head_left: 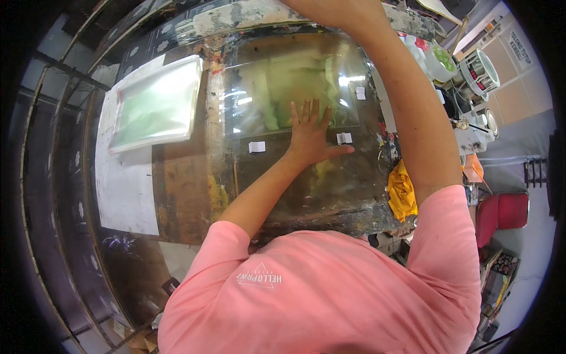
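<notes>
Free lane: bare strip of wooden table [183, 189], running up between the stack of clear film [156, 106] and the clear sheet [253, 88]. Left hand [309, 135], fingers spread, blocks the sheet's near middle. White tabs [257, 147] sit either side of it. Right forearm [413, 106] bars the right flank; yellow cloth [402, 192] and cans [480, 74] crowd beyond.

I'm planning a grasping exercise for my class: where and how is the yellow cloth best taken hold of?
Probably pinch the bunched middle of the yellow cloth, coming from above, on its left: it looks crumpled, so raised folds should offer a grip, while the person's right arm appears close along its right side in this view.
</notes>
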